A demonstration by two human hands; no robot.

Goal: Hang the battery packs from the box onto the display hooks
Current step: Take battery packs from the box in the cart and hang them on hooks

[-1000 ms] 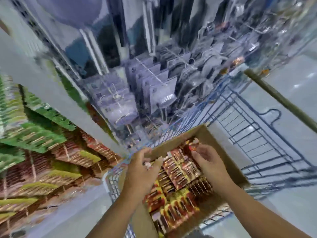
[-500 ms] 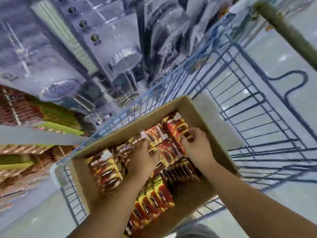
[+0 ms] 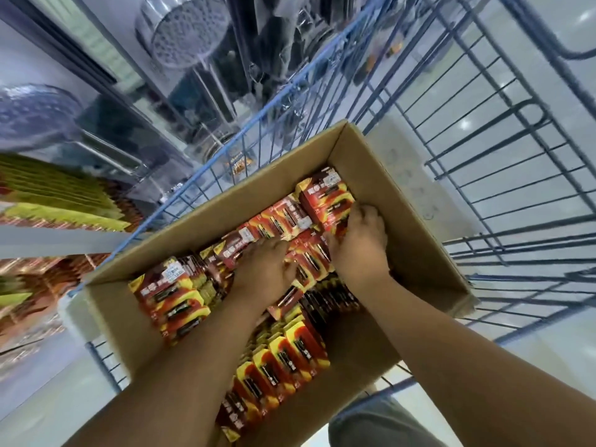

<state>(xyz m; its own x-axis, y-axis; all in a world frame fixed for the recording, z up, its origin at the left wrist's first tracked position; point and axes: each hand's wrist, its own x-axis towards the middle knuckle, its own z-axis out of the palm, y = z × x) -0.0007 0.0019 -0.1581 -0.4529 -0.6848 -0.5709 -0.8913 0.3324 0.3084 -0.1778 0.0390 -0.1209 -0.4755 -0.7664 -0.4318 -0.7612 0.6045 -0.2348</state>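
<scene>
Inside box (image 3: 380, 175): battery packs (image 3: 290, 353) | cart (image 3: 483, 150) holds box; both hands, left hand (image 3: 263, 269), right hand (image 3: 361, 243), grasp packs

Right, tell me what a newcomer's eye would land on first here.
The open brown cardboard box in the middle, crammed with red-and-yellow carded battery packs, grabs attention first. Both bare hands are down inside it: the left hand among the centre packs, the right hand at the far stack. Around it runs the blue wire trolley cage.
</scene>
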